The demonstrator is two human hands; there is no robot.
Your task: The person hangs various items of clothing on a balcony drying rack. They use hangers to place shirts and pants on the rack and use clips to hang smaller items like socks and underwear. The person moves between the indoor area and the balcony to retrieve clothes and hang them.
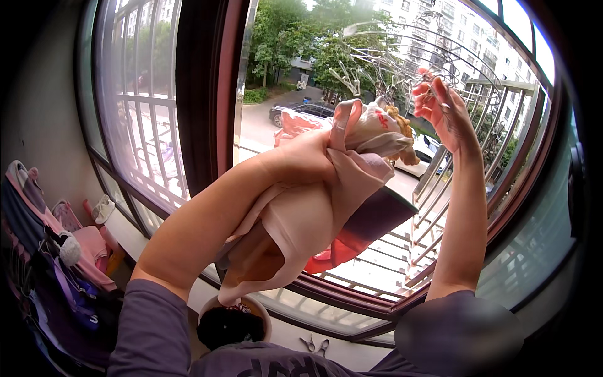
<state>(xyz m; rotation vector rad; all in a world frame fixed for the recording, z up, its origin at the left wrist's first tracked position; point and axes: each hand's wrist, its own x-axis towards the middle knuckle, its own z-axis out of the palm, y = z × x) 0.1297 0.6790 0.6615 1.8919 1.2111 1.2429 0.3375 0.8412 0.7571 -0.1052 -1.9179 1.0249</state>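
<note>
A pale pink garment with a strap (pixel 301 221) hangs over my left hand (pixel 325 155), whose fingers are hidden behind the cloth. Beyond it hang a white cloth with a red mark (pixel 377 120) and a tan cloth (pixel 405 127). My right hand (pixel 435 101) is raised at the wire clip hanger (pixel 395 56), with metal clips about its curled fingers; which part it grips is hard to tell. Several clips (pixel 348 80) dangle from the hanger, left of the hand. A dark and red cloth (pixel 358 226) is behind the garment.
Window frame (pixel 226 85) stands at left of the opening, with metal railings (pixel 433 212) outside. A tub (pixel 267 320) of dark clothes (pixel 231 327) sits below. Two clothes pegs (pixel 315 344) lie on the sill. Clothes (pixel 61 264) hang at left, near white shoes (pixel 102 209).
</note>
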